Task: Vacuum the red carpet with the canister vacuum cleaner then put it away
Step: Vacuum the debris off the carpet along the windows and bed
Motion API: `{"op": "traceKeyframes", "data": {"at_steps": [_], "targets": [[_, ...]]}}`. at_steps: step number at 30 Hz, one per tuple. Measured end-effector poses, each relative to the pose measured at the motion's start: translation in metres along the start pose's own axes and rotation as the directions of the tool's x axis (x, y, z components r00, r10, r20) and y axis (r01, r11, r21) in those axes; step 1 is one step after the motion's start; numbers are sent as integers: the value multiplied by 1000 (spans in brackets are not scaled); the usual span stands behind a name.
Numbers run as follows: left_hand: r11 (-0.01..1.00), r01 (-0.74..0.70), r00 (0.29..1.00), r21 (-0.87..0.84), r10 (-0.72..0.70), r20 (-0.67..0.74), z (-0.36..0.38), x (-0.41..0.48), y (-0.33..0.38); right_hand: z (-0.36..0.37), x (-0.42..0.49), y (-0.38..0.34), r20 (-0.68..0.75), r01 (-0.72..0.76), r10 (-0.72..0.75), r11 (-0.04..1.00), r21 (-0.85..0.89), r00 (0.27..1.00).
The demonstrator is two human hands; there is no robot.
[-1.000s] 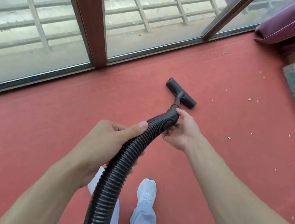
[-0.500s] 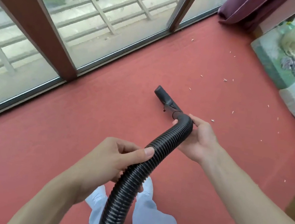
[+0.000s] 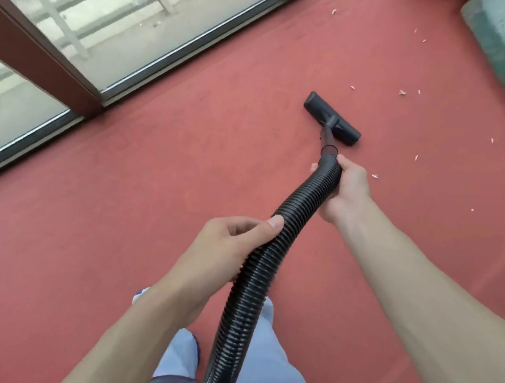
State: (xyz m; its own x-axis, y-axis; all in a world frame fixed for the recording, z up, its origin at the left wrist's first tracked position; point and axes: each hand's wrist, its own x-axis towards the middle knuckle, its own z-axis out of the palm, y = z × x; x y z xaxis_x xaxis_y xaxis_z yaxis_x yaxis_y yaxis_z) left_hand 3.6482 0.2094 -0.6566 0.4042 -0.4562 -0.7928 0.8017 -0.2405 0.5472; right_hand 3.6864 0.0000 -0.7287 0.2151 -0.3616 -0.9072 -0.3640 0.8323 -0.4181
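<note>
Nearest the camera, legs in pale blue-grey trousers (image 3: 270, 368) stand on the red carpet (image 3: 94, 251). A black ribbed flexible vacuum hose (image 3: 253, 274) rises from the bottom edge of the view in front of the legs. There it meets a dark rounded part too cropped to identify.

The left hand (image 3: 225, 248) has its fingers curled round the hose at mid-length, with the thumb laid along the upper side. The right hand (image 3: 348, 190) is further forward with the arm extended. Its fingers and thumb are wrapped round the front end of the hose, just behind the collar.

Beyond the collar, a short black rigid tube (image 3: 328, 137) runs down to a black flat rectangular floor nozzle (image 3: 333, 120). The nozzle sits on the carpet just ahead of the right hand.

Small white scraps of debris (image 3: 402, 92) lie scattered on the carpet to the right of the nozzle and beyond it. One scrap lies just beside the right hand.

At far left is a glass door with a brown frame (image 3: 34, 43), its lower rail meeting the carpet edge. In the far right corner is green patterned fabric (image 3: 497, 56), which is blurred.
</note>
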Motion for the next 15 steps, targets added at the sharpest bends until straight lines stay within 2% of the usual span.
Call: {"op": "traceKeyframes", "data": {"at_steps": [3, 7, 15], "targets": [[1000, 0, 999, 26, 0, -33, 20, 24, 13, 8, 21, -32, -4, 19, -19, 1000, 3, 1000], [999, 12, 1000, 45, -11, -24, 52, 54, 21, 9, 49, -69, -96, 82, -90, 993, -87, 991], [976, 20, 999, 218, -29, 41, 98, 78, 29, -44, 86, -105, -129, 84, -103, 986, -144, 986]]}}
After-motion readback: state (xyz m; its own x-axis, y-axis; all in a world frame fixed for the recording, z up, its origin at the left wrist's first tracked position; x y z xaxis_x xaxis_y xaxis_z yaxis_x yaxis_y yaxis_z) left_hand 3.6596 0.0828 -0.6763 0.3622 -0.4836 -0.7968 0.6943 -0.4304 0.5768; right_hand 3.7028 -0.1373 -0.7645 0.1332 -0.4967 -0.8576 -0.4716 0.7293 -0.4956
